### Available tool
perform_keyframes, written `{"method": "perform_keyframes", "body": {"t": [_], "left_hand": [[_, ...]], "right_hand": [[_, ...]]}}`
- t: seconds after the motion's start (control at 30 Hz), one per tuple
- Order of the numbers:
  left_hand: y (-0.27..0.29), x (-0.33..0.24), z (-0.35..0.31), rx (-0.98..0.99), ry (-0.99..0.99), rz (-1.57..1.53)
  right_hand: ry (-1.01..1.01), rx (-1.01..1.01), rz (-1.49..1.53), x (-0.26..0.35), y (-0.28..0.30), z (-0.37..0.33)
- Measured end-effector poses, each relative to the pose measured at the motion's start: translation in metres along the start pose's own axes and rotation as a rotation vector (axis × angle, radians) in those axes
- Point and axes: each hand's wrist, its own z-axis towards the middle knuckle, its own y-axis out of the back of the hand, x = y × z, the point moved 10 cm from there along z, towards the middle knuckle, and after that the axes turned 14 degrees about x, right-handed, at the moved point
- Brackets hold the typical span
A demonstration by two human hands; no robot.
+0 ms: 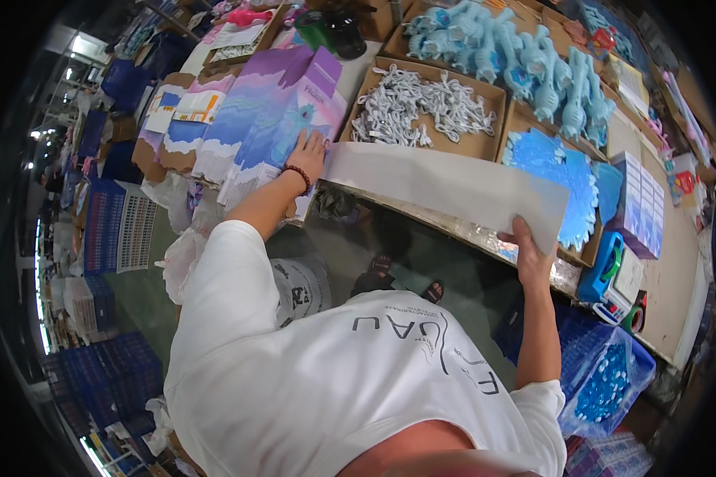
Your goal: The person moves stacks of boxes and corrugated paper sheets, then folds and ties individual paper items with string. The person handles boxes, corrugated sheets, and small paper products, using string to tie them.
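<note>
My left hand point(310, 156), with a beaded bracelet at the wrist, lies with its fingers stretched over a stack of flat purple, blue and white printed boxes point(250, 107). Beside that hand begins a long pale grey cardboard strip point(445, 179); whether the fingers touch its end I cannot tell. The strip reaches across the front of the table to my right hand point(531, 253), which grips its far right end with the thumb on top and the other fingers hidden underneath. Behind it, white coiled cables point(390, 103) fill a cardboard tray point(485, 86).
Light-blue ribbed plastic parts point(485, 52) lie in a box at the back. Shiny blue pieces point(545, 155) fill another tray on the right, near stacked printed boxes point(640, 207) and a blue tape dispenser point(601, 270). A white sack point(302, 286) stands on the floor.
</note>
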Motion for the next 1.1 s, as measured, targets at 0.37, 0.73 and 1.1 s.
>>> {"method": "perform_keyframes", "body": {"t": [0.37,0.73,1.1], "left_hand": [[0.000,-0.003,0.001,0.007,-0.042,0.005],[0.030,-0.042,-0.027,-0.228,-0.178,-0.427],[0.192,-0.045,-0.138,-0.542,-0.644,-1.106]], "right_hand": [[-0.255,-0.759,-0.593,0.108,0.294,-0.190],[0.149,-1.182,-0.433,0.220,0.407,-0.364],[0.135,-0.598,-0.628,0.247,0.324,-0.233]]}}
